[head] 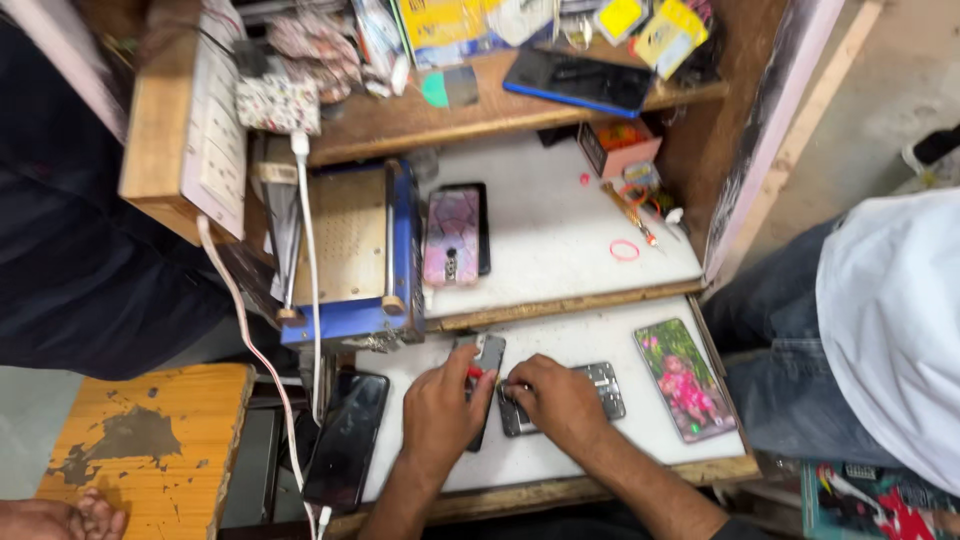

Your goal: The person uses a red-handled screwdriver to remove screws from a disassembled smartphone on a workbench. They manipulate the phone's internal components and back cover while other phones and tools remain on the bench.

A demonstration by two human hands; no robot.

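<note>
While both hands work close together at the near edge of the white bench [620,330], the items stand as follows, near to far.

Left hand [442,408]: fingers curled shut around a small red-handled tool [476,373], tip directed toward the opened phone.
Right hand [553,398]: fingers bent and pressed down on the opened phone; whether they grip a part cannot be told.
Opened phone [600,385]: lies flat on the bench, inner side up, partly under the right hand.
Dark back cover [487,352]: flat, just beside the left hand, partly under it.
Black phone [347,438]: at the bench's left edge, screen up.
Picture-backed phone [686,379]: flat, right of the opened phone, apart from it.
Blue heating plate [350,250]: beyond the hands, left side.
Pink-cased phone [452,236]: on the raised surface behind, resting over a dark phone.
Pink rubber band [624,250]: same surface, right.
Wooden shelf [480,110]: farthest, carrying a blue-edged phone [577,81] and packets.
</note>
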